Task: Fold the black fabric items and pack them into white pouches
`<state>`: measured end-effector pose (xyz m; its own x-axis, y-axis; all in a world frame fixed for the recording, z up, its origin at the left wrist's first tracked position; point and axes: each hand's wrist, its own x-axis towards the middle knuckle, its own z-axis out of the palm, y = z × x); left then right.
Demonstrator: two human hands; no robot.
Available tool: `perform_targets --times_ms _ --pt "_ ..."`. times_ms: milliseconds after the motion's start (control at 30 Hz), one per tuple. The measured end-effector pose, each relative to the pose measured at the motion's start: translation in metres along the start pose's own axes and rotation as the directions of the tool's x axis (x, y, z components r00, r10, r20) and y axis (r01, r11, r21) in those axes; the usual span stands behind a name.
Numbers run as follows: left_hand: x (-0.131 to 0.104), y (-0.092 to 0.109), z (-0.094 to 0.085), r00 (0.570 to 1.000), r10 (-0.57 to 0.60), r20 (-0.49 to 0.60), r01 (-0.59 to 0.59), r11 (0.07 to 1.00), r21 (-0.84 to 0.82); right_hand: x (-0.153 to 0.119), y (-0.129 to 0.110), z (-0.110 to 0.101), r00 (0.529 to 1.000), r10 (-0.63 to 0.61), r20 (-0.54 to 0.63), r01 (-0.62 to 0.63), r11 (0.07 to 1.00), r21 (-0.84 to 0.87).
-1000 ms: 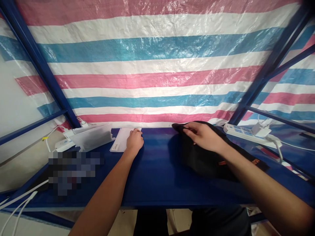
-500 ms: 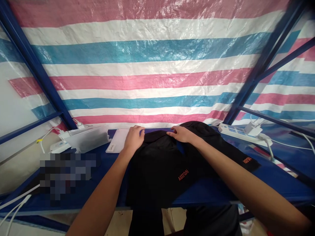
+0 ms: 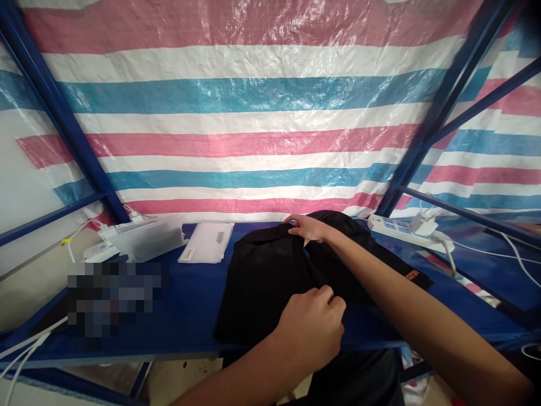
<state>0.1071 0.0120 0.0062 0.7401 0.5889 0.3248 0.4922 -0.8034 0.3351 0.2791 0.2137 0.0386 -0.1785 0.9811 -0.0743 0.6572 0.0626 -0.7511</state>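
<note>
Black shorts (image 3: 266, 276) lie across the blue table, waistband away from me and legs toward me. Orange lettering shows on the right leg. At the waistband, my right hand (image 3: 311, 228) pinches the black cloth between thumb and fingers. My left hand (image 3: 315, 318) is over the lower part of the left leg, near the front of the table, with its fingers curled closed. Its fingertips are turned away, so what they hold, if anything, is hidden. It also covers the lettering on that leg.
White printed packets (image 3: 207, 242) lie left of the shorts, beside a translucent plastic bag (image 3: 152, 239). A white power strip (image 3: 408, 232) with plugs and cables stands right. Blue metal posts (image 3: 426, 135) frame the table (image 3: 181, 316), with striped sheeting (image 3: 253, 135) behind. A blurred patch hides things at left.
My left hand has left the left end of the waistband and come down and right, toward me, with its fingers curled. My right hand stays at the waistband.
</note>
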Motion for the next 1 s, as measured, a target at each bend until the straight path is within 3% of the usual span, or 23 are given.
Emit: perform_targets --times_ms 67,133,200,267,333,433,500,600,667,700,767,800,867,900,1000 --pt "-0.002 0.003 -0.008 0.981 -0.109 -0.159 0.067 0.967 -0.246 -0.003 -0.01 -0.013 1.0 0.019 0.001 -0.018 0.988 -0.155" --pt "-0.006 0.007 -0.017 0.932 -0.265 -0.249 0.096 0.84 -0.534 -0.005 -0.027 -0.025 0.999 0.014 -0.033 -0.024 0.943 -0.332" --pt "-0.016 0.009 -0.026 0.881 -0.411 -0.235 0.098 0.644 -0.759 -0.008 -0.049 -0.029 0.994 -0.064 -0.084 0.014 0.865 -0.502" --pt "-0.036 0.008 -0.03 0.836 -0.52 -0.176 0.113 0.476 -0.872 -0.011 -0.076 -0.021 0.976 -0.193 -0.102 0.089 0.778 -0.621" --pt "-0.064 0.005 -0.029 0.796 -0.588 -0.141 0.154 0.422 -0.894 -0.013 -0.103 0.0 0.958 -0.276 -0.075 0.163 0.743 -0.649" --pt "-0.114 -0.002 -0.02 0.734 -0.657 -0.174 0.317 0.557 -0.768 -0.015 -0.132 0.045 0.945 -0.324 0.034 0.283 0.765 -0.579" --pt "-0.145 -0.008 -0.014 0.658 -0.682 -0.321 0.435 0.691 -0.577 -0.017 -0.138 0.073 0.932 -0.329 0.151 0.36 0.803 -0.474" --pt "-0.171 -0.017 -0.016 0.607 -0.56 -0.564 0.507 0.819 -0.268 -0.022 -0.129 0.093 0.903 -0.356 0.239 0.42 0.849 -0.321" --pt "-0.172 -0.023 -0.024 0.618 -0.465 -0.634 0.512 0.85 -0.125 -0.028 -0.117 0.093 0.891 -0.431 0.142 0.454 0.851 -0.265" --pt "-0.167 -0.025 -0.029 0.647 -0.417 -0.638 0.488 0.87 -0.074 -0.032 -0.111 0.09 0.881 -0.469 0.057 0.467 0.844 -0.266" --pt "-0.151 -0.027 -0.036 0.758 -0.32 -0.568 0.391 0.92 0.003 -0.039 -0.096 0.083 0.843 -0.534 -0.063 0.494 0.815 -0.303" --pt "-0.142 -0.027 -0.037 0.827 -0.28 -0.488 0.336 0.941 0.031 -0.041 -0.089 0.081 0.829 -0.556 -0.066 0.511 0.799 -0.318" --pt "-0.127 -0.025 -0.033 0.934 -0.227 -0.274 0.255 0.965 0.068 -0.042 -0.073 0.08 0.834 -0.55 0.038 0.535 0.79 -0.299" --pt "-0.122 -0.024 -0.027 0.962 -0.217 -0.163 0.233 0.969 0.085 -0.04 -0.065 0.081 0.851 -0.512 0.118 0.524 0.805 -0.277" --pt "-0.12 -0.022 -0.004 0.975 -0.223 0.02 0.217 0.961 0.17 -0.029 -0.044 0.086 0.898 -0.339 0.279 0.411 0.874 -0.259"
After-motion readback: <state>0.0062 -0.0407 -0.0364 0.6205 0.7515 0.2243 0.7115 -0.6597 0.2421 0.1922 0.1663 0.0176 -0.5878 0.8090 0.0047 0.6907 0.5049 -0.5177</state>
